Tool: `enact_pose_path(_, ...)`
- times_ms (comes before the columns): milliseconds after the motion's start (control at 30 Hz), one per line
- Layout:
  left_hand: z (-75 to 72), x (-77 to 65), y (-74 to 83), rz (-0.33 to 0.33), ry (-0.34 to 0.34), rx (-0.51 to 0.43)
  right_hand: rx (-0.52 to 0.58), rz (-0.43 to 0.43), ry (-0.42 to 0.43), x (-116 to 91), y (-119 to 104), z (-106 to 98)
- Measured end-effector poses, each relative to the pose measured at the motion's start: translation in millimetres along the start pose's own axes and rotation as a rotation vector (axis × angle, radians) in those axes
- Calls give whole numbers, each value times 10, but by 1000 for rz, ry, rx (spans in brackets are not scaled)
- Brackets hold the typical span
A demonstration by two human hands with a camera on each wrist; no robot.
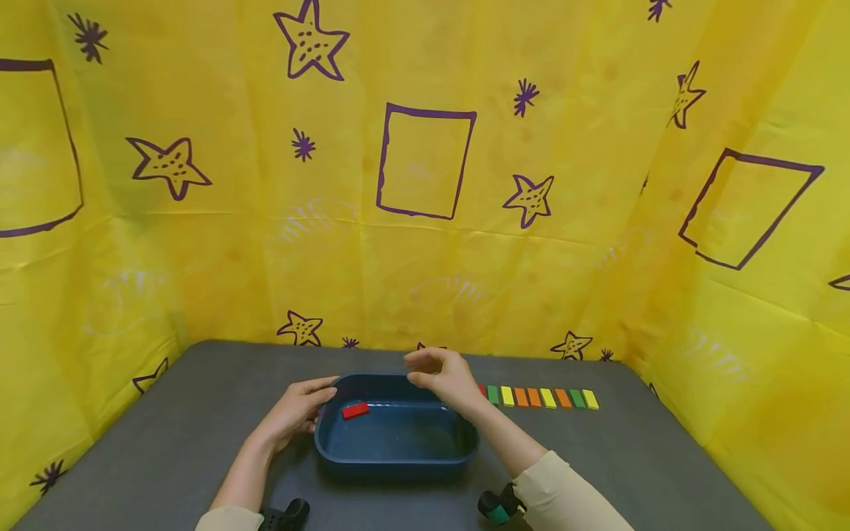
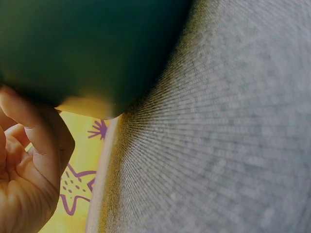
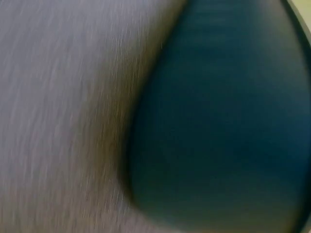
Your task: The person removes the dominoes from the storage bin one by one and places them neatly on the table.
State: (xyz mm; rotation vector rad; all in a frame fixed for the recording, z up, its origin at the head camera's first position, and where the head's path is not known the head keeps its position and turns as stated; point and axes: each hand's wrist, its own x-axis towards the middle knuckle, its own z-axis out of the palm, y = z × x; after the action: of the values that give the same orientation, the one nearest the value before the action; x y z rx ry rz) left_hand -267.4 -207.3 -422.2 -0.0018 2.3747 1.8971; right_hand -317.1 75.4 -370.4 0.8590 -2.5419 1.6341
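Note:
A dark blue rectangular tub [image 1: 398,466] stands on the grey table, one red block [image 1: 356,410] lying inside it near the left end. My left hand [image 1: 299,409] grips the tub's left end, thumb at the rim and fingers against the outer wall. In the left wrist view, the bent fingers of that hand [image 2: 29,160] are beside the tub's side [image 2: 97,53]. Over the tub's back right part hovers my right hand [image 1: 445,376], fingers bent and apart from the thumb, no object visible between them. The right wrist view shows only the blurred tub wall [image 3: 218,121] and table.
To the right of the tub, a row of several small blocks [image 1: 547,398] in red, green, yellow and orange lies on the table [image 1: 598,457]. A yellow cloth [image 1: 425,280] with purple drawings hangs around the back and sides.

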Motion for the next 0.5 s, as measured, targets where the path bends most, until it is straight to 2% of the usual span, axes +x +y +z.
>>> enact_pose_path(200, 13, 9, 7, -2, 7, 14, -25, -4, -101, 26, -63, 264)
enact_pose_path(500, 3, 3, 19, -5, -8, 11, -14, 56, -142, 156, -21, 595)
